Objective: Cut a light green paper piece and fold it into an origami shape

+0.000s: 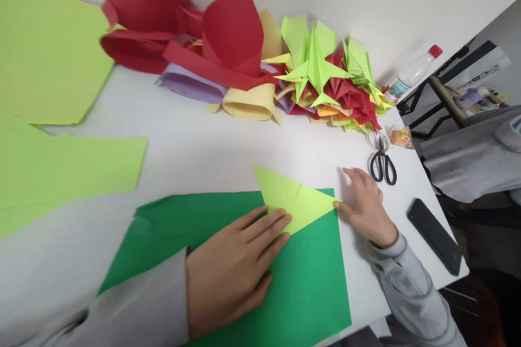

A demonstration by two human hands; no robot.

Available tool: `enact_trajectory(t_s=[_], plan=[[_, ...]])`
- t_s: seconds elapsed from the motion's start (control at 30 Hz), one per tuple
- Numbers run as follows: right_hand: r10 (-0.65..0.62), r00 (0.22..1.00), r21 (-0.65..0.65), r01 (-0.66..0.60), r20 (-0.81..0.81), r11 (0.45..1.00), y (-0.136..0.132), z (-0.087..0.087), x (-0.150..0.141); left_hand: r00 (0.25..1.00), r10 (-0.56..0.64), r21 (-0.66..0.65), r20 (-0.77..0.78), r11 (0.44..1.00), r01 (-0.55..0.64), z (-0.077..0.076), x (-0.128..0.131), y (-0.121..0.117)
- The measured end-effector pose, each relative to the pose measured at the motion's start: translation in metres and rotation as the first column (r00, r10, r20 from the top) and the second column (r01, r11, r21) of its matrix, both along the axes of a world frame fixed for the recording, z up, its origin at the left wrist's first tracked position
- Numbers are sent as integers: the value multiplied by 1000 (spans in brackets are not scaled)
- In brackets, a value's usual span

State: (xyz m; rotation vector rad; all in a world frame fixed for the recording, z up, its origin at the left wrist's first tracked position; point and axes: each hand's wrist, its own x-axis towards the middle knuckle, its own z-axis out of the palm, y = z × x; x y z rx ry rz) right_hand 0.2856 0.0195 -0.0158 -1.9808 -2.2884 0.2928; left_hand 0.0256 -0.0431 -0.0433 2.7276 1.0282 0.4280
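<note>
A folded piece of lime-green paper, triangular in outline with a crease near its middle, lies over a dark green sheet. My left hand rests flat, its stretched fingers pressing on the paper's lower left part. At the paper's right-hand point, the thumb of my right hand touches the tip. The right hand's fingers are raised and apart from the thumb, with nothing visible between them.
Large lime-green sheets cover the left side. Rolled red paper and folded paper stars line the wall. Black-handled scissors, a wrapped snack, a bottle and a black phone are on the right. Another person's grey clothing shows beyond.
</note>
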Motion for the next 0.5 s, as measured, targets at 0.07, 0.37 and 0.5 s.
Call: enact_trajectory(t_s=[0.07,0.37,0.5], plan=[[-27,1000,-11,27,-16,1000,1,-1,6,1000,-1,1,9,1000,1,-1,0,0],[-41,993,130,55,-109,990,9,-11,26,999,4,2,34,1000,-4,-2,-1,0],[35,978,257,19,-206,966,13,-14,27,999,-5,10,37,1000,4,-3,-2,0]])
